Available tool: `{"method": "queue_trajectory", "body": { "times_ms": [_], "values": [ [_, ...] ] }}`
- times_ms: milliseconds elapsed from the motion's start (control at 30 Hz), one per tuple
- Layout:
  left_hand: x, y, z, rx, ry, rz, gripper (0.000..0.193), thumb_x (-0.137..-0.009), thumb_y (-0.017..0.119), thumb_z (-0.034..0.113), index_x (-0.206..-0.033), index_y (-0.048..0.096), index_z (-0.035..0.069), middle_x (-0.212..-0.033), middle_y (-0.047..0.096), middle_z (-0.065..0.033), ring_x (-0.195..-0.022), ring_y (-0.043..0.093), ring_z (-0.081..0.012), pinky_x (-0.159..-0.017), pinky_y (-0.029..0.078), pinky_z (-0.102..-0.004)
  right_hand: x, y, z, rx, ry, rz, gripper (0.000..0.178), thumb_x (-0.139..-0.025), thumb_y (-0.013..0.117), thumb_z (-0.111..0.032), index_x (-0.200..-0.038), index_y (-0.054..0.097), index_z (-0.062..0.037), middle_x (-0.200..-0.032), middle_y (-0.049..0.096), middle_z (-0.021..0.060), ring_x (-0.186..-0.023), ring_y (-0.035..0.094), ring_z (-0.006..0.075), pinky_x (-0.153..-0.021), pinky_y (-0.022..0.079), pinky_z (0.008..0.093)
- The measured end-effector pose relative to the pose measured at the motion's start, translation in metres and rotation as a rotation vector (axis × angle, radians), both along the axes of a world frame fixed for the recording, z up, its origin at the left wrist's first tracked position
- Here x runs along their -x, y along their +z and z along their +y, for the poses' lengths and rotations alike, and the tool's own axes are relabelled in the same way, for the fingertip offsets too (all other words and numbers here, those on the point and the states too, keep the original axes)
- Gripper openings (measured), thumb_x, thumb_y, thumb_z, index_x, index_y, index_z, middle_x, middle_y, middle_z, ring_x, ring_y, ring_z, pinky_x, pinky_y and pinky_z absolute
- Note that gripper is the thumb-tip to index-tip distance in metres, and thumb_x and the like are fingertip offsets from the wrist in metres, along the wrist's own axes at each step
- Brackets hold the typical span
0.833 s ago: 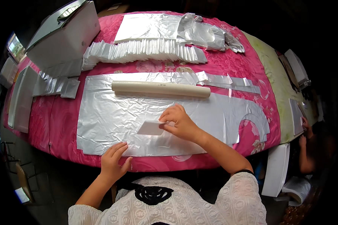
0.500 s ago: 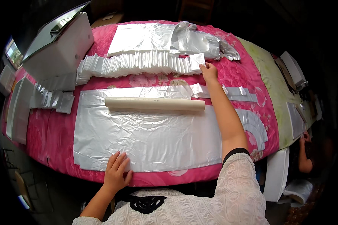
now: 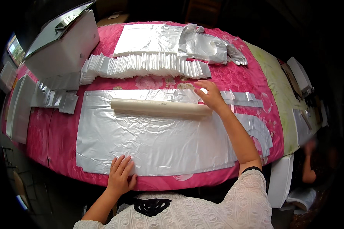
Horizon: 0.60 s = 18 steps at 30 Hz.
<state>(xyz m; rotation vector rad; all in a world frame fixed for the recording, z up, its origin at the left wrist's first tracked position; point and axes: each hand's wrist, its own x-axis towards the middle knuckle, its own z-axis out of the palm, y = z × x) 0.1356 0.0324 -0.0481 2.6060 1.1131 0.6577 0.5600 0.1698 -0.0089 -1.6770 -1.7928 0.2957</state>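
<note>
While the right hand [image 3: 211, 96] hangs by the right end of the beige tube [image 3: 160, 107], its thumb and fingers are parted and nothing shows between them; whether it touches the tube or the sheet there, I cannot tell. From that hand the tube runs off to the left, its long axis nearly level across the person's front, dipping slightly rightward. It rests on the far half of the silver plastic sheets [image 3: 172, 141]. The left hand [image 3: 120, 173], empty and laid flat with its thumb apart, is on their near edge, farther from the tube than the right. Beyond the right hand, away from the person, a row of folded silver packets [image 3: 141, 65] stretches leftward, its right end nearest that hand; everything lies on the pink-covered worktop [image 3: 61, 147].
</note>
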Motion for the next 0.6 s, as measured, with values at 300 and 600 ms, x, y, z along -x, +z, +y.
{"method": "queue_trajectory", "body": {
  "times_ms": [300,600],
  "values": [
    [-0.019,0.014,0.003,0.034,-0.1,-0.054,0.049,-0.07,0.067,0.018,-0.115,0.054,0.004,-0.134,0.043,-0.0165,-0.127,0.035,-0.0356,-0.105,0.022,-0.0534,0.062,0.012,-0.163,0.291,0.026,-0.265,0.051,-0.08,0.063,-0.029,-0.124,0.053,-0.0036,-0.09,0.055,0.0102,-0.086,0.054,0.0275,-0.075,0.045,0.0358],
    [-0.122,0.008,0.033,0.197,-0.181,-0.052,0.085,-0.079,0.06,0.039,-0.142,0.018,-0.001,-0.145,0.01,-0.0306,-0.136,0.011,-0.0447,-0.109,0.015,-0.0477,0.076,-0.031,-0.196,0.141,0.171,-0.233,0.05,-0.088,0.051,-0.029,-0.132,0.044,-0.0054,-0.139,0.036,0.0161,-0.129,0.031,0.0331,-0.107,0.024,0.0408]
  ]
}}
